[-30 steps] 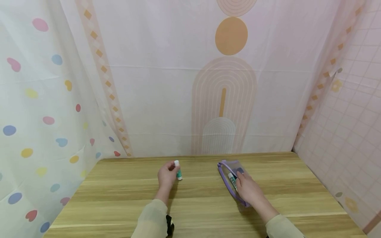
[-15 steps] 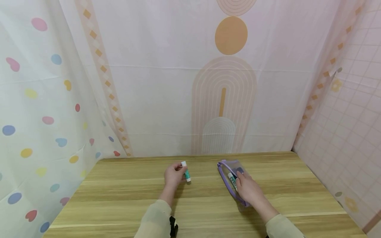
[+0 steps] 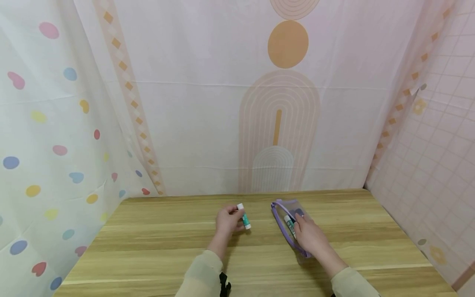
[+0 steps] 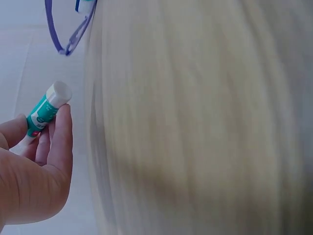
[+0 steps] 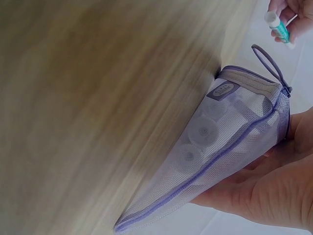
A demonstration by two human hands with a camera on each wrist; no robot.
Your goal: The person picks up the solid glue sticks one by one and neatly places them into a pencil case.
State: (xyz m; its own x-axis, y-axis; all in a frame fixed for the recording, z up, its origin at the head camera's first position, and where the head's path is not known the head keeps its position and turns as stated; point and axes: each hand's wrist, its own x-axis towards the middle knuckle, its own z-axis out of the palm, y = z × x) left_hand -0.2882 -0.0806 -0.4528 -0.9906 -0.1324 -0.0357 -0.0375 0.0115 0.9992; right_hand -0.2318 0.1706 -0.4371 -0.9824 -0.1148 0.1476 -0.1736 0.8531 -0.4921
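Observation:
A teal-and-white glue stick [image 3: 246, 221] is pinched between the thumb and fingers of my left hand [image 3: 225, 222], tilted and just above the table. In the left wrist view the glue stick [image 4: 43, 111] points its white end up and right. My right hand [image 3: 311, 236] grips the side of a mesh zip pouch [image 3: 283, 232] with purple edging, whose mouth gapes toward the left. Inside it lies another teal-and-white glue stick [image 3: 290, 226], plus something dark. Through the mesh of the pouch [image 5: 230, 139], two round white ends show in the right wrist view.
The wooden table [image 3: 156, 251] spreads under both hands. Behind it hangs a patterned curtain [image 3: 200, 136], with a dotted curtain [image 3: 74, 144] at the left and a checked one [image 3: 438, 165] at the right.
My left hand has moved right with the glue stick, closer to the pouch, and the stick leans more. My right hand and the pouch have stayed in place.

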